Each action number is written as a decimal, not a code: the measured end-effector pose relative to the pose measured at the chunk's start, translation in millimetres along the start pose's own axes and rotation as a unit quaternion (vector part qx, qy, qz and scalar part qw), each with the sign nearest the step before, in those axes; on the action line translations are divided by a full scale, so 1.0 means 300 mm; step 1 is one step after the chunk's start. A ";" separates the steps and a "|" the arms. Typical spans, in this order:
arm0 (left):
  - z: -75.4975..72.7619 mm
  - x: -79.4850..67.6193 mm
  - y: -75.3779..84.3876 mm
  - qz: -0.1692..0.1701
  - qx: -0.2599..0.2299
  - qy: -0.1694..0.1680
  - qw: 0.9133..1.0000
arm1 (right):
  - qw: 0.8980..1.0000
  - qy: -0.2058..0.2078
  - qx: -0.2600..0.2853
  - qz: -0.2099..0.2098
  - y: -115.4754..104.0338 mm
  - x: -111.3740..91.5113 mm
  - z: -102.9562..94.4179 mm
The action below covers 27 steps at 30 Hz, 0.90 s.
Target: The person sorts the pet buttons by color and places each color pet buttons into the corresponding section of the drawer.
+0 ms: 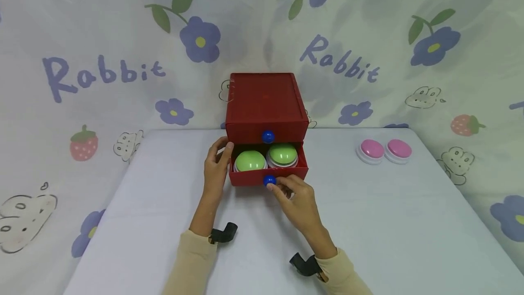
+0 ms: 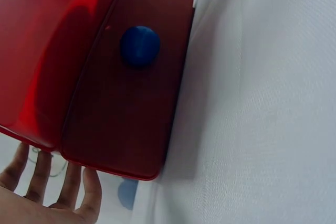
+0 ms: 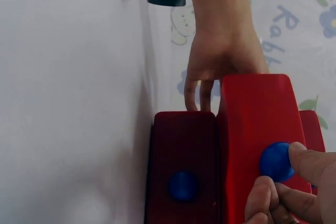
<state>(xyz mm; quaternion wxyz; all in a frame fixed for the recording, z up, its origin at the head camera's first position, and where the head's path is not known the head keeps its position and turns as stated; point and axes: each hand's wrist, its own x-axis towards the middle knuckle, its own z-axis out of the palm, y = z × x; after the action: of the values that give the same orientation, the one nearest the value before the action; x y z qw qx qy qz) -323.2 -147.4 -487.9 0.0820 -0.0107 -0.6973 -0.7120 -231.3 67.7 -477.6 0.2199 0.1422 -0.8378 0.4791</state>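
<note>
Drawer [image 1: 247,178] partly hides green domes [image 1: 250,161]; right hand [image 1: 298,200] pinches knob [image 1: 269,180]; straight-fingered left hand [image 1: 216,167] perhaps touches cabinet [image 1: 264,99].

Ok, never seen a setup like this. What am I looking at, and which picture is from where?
No robot here: just a person's bare hands. The wide picture comes from a head camera looking forward and down; the other two come from cameras on the left and right wrists, so the scene appears turned sideways.

On the white table stands a red cabinet. Its middle drawer is pulled out, holding two green domes; the bottom drawer shows only in the wrist views. Two pink domes sit off to the right.

The right hand pinches the middle drawer's blue knob; the left hand is at the cabinet's left side.
</note>
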 end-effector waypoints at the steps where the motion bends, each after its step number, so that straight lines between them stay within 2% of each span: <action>1: 0.000 0.001 0.004 0.002 0.000 0.003 1.000 | 1.000 0.000 0.001 0.000 -0.002 0.004 0.001; 8: 0.003 -0.004 0.017 0.006 0.001 0.005 1.000 | 1.000 0.011 0.000 0.003 0.009 0.026 0.013; 15: -0.003 -0.007 0.012 0.005 -0.003 0.003 1.000 | 1.000 0.019 -0.001 -0.017 0.030 0.053 0.026; 19: 0.001 -0.031 0.075 -0.005 -0.001 -0.005 1.000 | 0.999 0.023 -0.004 -0.026 0.042 0.071 0.033; 22: 0.002 -0.031 0.084 -0.013 0.002 -0.008 1.000 | 0.999 0.026 -0.007 -0.028 0.050 0.081 0.038; 27: -0.007 0.000 0.013 -0.011 -0.011 -0.007 1.000 | 0.999 0.028 -0.008 -0.026 0.060 0.103 0.052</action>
<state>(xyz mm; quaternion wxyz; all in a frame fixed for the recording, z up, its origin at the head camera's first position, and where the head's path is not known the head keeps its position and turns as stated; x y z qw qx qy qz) -322.5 -149.4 -484.2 0.0694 -0.0093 -0.6902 -0.7202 -269.9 62.4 -482.3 0.2571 0.1490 -0.8312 0.4698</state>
